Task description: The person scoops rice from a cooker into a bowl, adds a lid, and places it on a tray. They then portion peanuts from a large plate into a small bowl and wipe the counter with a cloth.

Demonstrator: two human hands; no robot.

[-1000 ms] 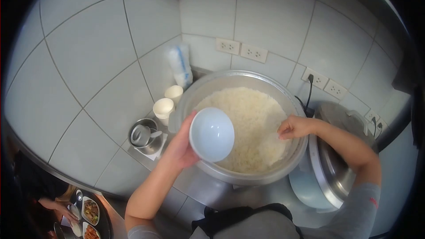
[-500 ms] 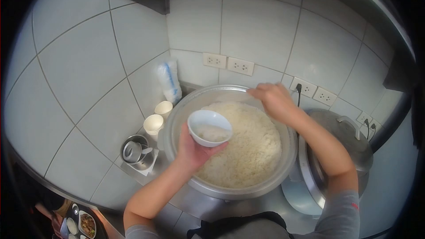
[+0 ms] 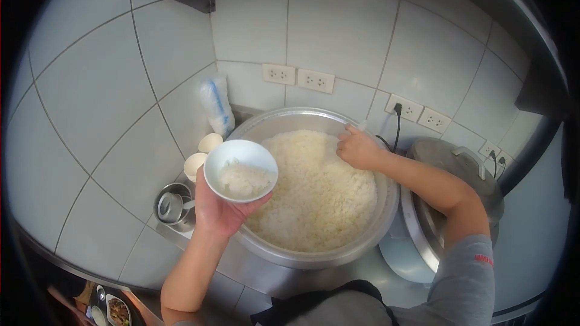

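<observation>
White bowl point(image 3: 243, 152): left of centre in the frame, tilted so that its inside shows, with a mound of cooked rice point(image 3: 244, 180) in it.
Left hand point(image 3: 225, 216): clamped on the white bowl, the thumb along its right side, the palm beneath.
Right hand point(image 3: 359, 150): right of centre, curled closed around a pale handle point(image 3: 362, 125), whose tip shows above the fist; the rest of it is hidden. The two hands are well apart.
Large pot point(image 3: 308, 258): metal, wide and round, in the centre of the frame, holding a broad bed of rice point(image 3: 320, 205); the right hand is over its upper right part.
Paper cups point(image 3: 193, 167): two stacks at left of centre, just beside the large pot, near a plastic bag point(image 3: 216, 107) with blue markings.
Metal container point(image 3: 183, 223): left of the large pot, with a metal utensil point(image 3: 170, 206) in it.
Cooker point(image 3: 459, 187): at the right, its metal lid on.
Table point(image 3: 241, 261): bare metal, under the large pot.
Wall point(image 3: 338, 30): pale tiles, with sockets point(image 3: 297, 77) and a black plug point(image 3: 397, 108).
Lower left corner: a tray point(image 3: 138, 309) with food point(image 3: 118, 313), near another person's arm point(image 3: 67, 305).
</observation>
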